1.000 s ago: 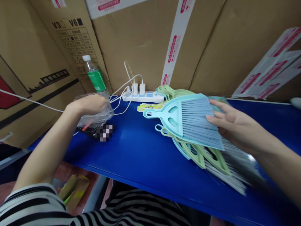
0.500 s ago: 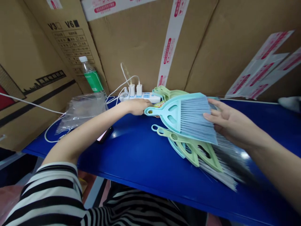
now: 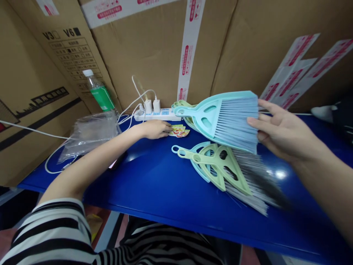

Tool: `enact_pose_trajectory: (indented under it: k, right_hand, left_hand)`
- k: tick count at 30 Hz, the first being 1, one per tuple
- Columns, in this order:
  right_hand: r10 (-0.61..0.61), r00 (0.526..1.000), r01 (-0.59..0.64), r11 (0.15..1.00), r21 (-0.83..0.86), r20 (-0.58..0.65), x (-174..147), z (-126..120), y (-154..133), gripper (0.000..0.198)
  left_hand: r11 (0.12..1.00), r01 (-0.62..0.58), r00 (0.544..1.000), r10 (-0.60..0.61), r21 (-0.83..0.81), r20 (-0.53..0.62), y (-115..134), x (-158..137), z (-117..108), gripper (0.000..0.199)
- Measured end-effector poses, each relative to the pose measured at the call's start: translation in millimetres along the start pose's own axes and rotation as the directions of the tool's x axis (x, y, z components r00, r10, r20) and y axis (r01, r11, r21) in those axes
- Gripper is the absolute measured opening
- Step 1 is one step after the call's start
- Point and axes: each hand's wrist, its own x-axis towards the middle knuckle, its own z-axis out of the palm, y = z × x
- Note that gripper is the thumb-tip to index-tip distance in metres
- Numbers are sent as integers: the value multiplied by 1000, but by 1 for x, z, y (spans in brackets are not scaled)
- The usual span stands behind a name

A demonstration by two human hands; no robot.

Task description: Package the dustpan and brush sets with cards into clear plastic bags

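Crowding tabletop (image 3: 154, 176) rear: pwr strip (image 3: 165, 117), bottle (image 3: 101, 95); other brush sets (image 3: 216, 159) nearer. R grip (image 3: 278, 129) holds blue dustpan set (image 3: 228, 119) over tabletop, handle pointing L, axis approx. L–R. L grip (image 3: 154, 129) at printed slips (image 3: 179, 131); closure unclear.

the person's right grip (image 3: 286, 136) holds a pale blue dustpan (image 3: 208, 106) and its brush (image 3: 237, 119) by the bristle end, thumb over the bristles. the left grip (image 3: 154, 129) touches yellow printed slips (image 3: 179, 130) on the blue bench (image 3: 154, 184). a green brush (image 3: 220, 162) lies nearer the bench's front edge. behind stand a white power strip (image 3: 171, 116), a green-labelled bottle (image 3: 101, 96) and cardboard (image 3: 151, 51); a clear bag (image 3: 91, 132) lies left.
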Motion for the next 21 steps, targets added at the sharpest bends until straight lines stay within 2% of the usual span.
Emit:
enact_pose_trajectory:
  k: [3, 6, 8, 10, 12, 15, 17, 20, 21]
  right_hand:
    - [157, 988, -155, 980, 124, -1, -3, 6, -2, 63]
    - [198, 976, -208, 971, 114, 95, -7, 14, -3, 67]
    - [226, 962, -242, 965, 98, 155, -9, 16, -1, 76]
    - [233, 950, -255, 963, 85, 208, -11, 17, 2, 84]
    - [213, 938, -243, 967, 81, 272, -12, 16, 5, 89]
    - [193, 916, -234, 969, 79, 352, -13, 15, 7, 93]
    - [198, 907, -243, 967, 77, 372, -13, 15, 8, 94]
    - [203, 890, -250, 966, 64, 409, -16, 17, 9, 92]
    - [199, 883, -247, 967, 60, 426, -17, 18, 10, 90]
  left_hand:
    - [1000, -23, 1000, 23, 21, -1, 6, -6, -3, 33]
    - [999, -5, 999, 7, 45, -38, 15, -18, -5, 36]
    - [991, 113, 987, -103, 70, -126, 24, -30, -6, 35]
    - [954, 295, 935, -276, 59, -223, 33, -42, -7, 37]
    - [940, 342, 897, -332, -16, -291, 43, -55, -7, 44]
    - [944, 220, 864, -305, -244, -401, 54, -69, -5, 62]
    - [909, 129, 833, -316, -395, -454, 58, -76, -4, 67]
    - [846, 34, 774, -359, -533, -521, 60, -81, -3, 73]
    - [837, 9, 773, -353, -547, -527, 59, -82, -4, 72]
